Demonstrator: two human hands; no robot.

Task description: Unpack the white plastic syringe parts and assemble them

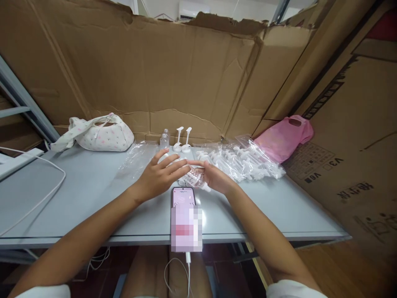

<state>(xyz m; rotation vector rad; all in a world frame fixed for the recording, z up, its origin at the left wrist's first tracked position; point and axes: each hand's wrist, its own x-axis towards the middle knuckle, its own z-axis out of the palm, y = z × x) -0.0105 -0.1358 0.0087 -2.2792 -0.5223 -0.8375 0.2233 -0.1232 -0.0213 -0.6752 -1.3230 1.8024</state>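
Note:
Fingers apart, my left hand (163,174) reaches over the middle of the table, palm down, its fingertips by the top of a clear plastic bottle (194,178). My right hand (215,176) has its fingers round that bottle, which lies tilted with its white end toward the lower right. Behind my hands stand clear bottles (164,140) and two white pump heads (186,140). To the right lies a pile of bagged bottles with white pumps (240,162). A flat clear plastic bag (138,159) is on the left.
A phone (183,196) with a white cable lies at the table's front edge (139,239). A white patterned bag (107,134) sits at the back left, a pink bag (283,138) at the back right. Cardboard (186,74) walls the back and right side.

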